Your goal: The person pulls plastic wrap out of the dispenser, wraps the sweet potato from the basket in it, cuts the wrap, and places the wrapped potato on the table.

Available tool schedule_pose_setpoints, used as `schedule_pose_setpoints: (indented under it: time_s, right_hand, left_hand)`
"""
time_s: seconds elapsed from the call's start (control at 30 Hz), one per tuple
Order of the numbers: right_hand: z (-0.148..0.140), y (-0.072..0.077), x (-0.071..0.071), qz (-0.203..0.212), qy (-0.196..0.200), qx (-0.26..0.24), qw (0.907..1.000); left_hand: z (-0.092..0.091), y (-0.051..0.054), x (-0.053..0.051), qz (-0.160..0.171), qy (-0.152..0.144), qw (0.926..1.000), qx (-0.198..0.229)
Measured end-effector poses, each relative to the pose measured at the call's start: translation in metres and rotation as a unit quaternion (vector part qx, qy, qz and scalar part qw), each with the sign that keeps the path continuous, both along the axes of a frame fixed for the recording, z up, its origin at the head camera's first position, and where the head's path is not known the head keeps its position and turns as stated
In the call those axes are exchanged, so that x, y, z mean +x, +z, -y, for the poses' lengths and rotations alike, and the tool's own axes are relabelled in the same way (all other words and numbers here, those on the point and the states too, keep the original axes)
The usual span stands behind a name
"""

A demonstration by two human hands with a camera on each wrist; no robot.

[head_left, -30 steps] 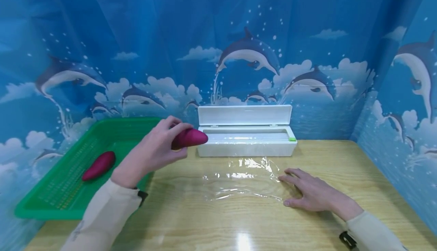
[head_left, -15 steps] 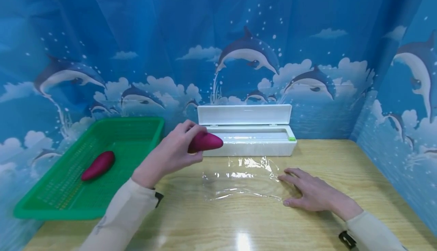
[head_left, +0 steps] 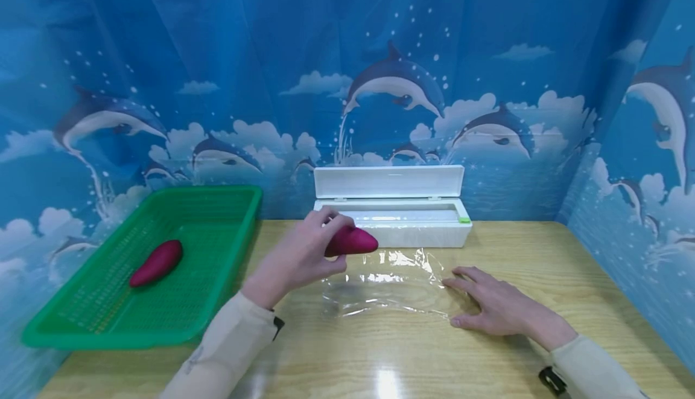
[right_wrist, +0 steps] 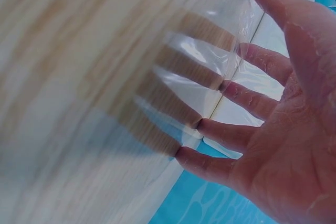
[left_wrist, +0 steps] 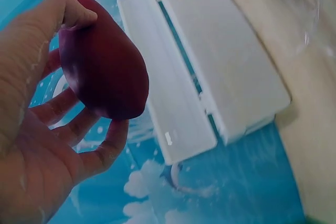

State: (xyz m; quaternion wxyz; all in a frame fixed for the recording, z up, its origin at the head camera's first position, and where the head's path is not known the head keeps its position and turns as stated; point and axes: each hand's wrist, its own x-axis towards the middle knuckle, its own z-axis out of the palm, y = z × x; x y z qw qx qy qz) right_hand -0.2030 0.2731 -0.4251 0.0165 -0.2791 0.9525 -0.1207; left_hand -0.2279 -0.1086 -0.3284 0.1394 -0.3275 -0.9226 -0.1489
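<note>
In the head view my left hand (head_left: 301,253) grips a purple-red sweet potato (head_left: 355,241) above the left part of a sheet of clear plastic wrap (head_left: 388,293). The left wrist view shows thumb and fingers around the sweet potato (left_wrist: 105,61), its blunt end pointing away from the palm. The wrap lies flat on the table, glossy and slightly wrinkled. At its right edge rests my right hand (head_left: 502,305), fingers spread. In the right wrist view those fingertips (right_wrist: 202,124) touch the wrap and tabletop.
Behind the wrap stands a white plastic-wrap box (head_left: 407,236), its lid (head_left: 388,183) raised and a roll inside. On the left, a green basket (head_left: 201,326) contains another sweet potato (head_left: 157,263). A blue dolphin-print curtain (head_left: 304,43) borders the wooden table (head_left: 434,363) at the back.
My left hand has carried the sweet potato rightward and slightly down, from beside the basket to over the wrap. My right hand has stayed in place.
</note>
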Motion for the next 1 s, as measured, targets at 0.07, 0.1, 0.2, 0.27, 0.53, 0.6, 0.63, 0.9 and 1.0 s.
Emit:
schedule_pose_setpoints:
  time_s: [0.07, 0.1, 0.2, 0.27, 0.53, 0.6, 0.63, 0.9, 1.0]
  right_hand:
    - [0.000, 0.001, 0.000, 0.002, -0.001, 0.000, 1.0000]
    - [0.000, 0.001, 0.000, 0.003, -0.001, 0.000, 1.0000]
    - [0.001, 0.002, 0.001, 0.008, -0.003, 0.002, 1.0000]
    - [0.002, 0.002, 0.001, 0.011, -0.004, 0.003, 0.9999]
    - [0.001, 0.003, 0.001, 0.010, -0.005, 0.005, 0.9999]
    - [0.001, 0.003, 0.002, 0.012, -0.006, 0.004, 0.9999]
    - [0.001, 0.003, 0.002, 0.013, -0.007, 0.004, 0.9999]
    - [0.002, 0.003, 0.001, 0.023, -0.012, 0.004, 0.9997]
    - [0.002, 0.003, 0.001, 0.022, -0.009, 0.005, 0.9997]
  left_hand:
    - [-0.005, -0.005, 0.000, 0.003, -0.006, 1.0000, 0.000]
    - [-0.007, -0.008, 0.001, 0.005, -0.007, 1.0000, -0.001]
    - [-0.014, -0.015, 0.001, 0.013, -0.008, 0.9999, 0.000]
    - [-0.019, -0.019, 0.001, 0.021, -0.007, 0.9997, 0.002]
    - [-0.040, -0.036, -0.005, 0.045, -0.019, 0.9986, 0.019]
    - [-0.047, -0.041, -0.007, 0.049, -0.019, 0.9985, 0.014]
    - [-0.050, -0.044, -0.008, 0.047, -0.017, 0.9987, 0.010]
    - [-0.076, -0.060, -0.007, 0.000, 0.002, 0.9965, -0.084]
    - [-0.083, -0.067, -0.006, -0.018, 0.004, 0.9944, -0.104]
